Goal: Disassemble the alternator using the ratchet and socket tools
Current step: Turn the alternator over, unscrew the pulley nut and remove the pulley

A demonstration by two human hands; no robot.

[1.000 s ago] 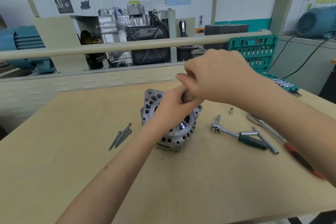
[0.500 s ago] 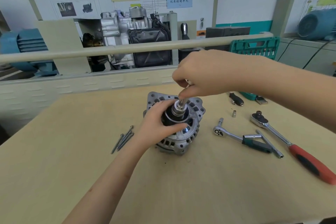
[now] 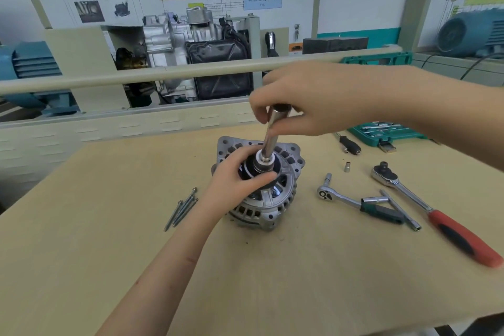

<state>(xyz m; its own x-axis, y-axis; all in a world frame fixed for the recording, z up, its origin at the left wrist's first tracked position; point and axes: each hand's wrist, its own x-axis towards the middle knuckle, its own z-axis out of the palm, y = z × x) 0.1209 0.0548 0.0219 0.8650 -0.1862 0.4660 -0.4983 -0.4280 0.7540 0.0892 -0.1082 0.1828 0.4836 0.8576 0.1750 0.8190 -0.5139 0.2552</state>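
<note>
A silver alternator [image 3: 268,199] stands on the wooden table [image 3: 109,240], pulley side up. My left hand [image 3: 234,180] grips the black pulley [image 3: 259,170] on top of it. A long chrome deep socket [image 3: 271,135] stands upright on the pulley's centre, and my right hand [image 3: 308,98] pinches its upper end with fingers and thumb. A small green-handled ratchet [image 3: 357,203] and a big red-handled ratchet [image 3: 433,213] lie on the table to the right.
Several long bolts [image 3: 181,207] lie left of the alternator. A small socket [image 3: 347,166], a black-handled driver [image 3: 350,144] and a T-bar [image 3: 399,209] lie on the right. A green socket case [image 3: 381,131] stands open at the back right. A beige rail [image 3: 109,79] runs behind the table.
My right hand has risen, so the long socket now shows between it and the pulley. My left hand has kept its grip on the pulley. The camera has shifted slightly.
</note>
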